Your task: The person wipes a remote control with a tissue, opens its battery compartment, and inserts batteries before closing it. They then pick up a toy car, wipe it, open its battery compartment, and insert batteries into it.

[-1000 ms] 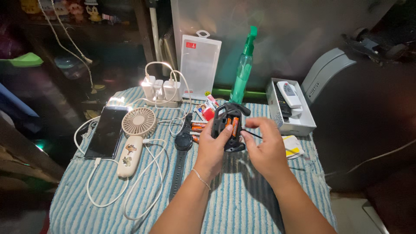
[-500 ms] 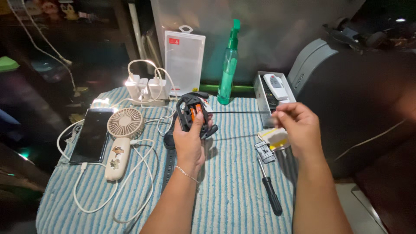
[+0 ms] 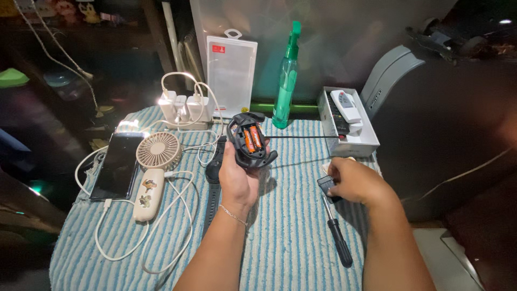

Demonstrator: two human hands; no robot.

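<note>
Phone [image 3: 114, 166] lies dark at the far left of the striped towel [image 3: 291, 231], well left of the black controller [image 3: 249, 141] that serves as the centre of things. Just right of the phone sits a beige handheld fan [image 3: 152, 170], its white cable looping toward the near edge. Behind the fan, left and back from the controller, a cluster of white chargers [image 3: 186, 106] glows. A black wristwatch [image 3: 214, 186] lies under and just left of the controller. The left hand [image 3: 237, 180] is closed around the controller from below, holding it up off the towel with its open back showing two orange batteries [image 3: 252, 138]. A green spray bottle [image 3: 285, 81] stands behind the controller. To its right, the right hand [image 3: 358, 183] rests palm-down on the towel, fingers curled over a small dark cover plate [image 3: 326, 185]; whether it actually grips it, I cannot tell. A screwdriver [image 3: 336, 231] lies just below that hand. A box [image 3: 355, 143] with a white remote [image 3: 346, 105] sits farther back on the right.
</note>
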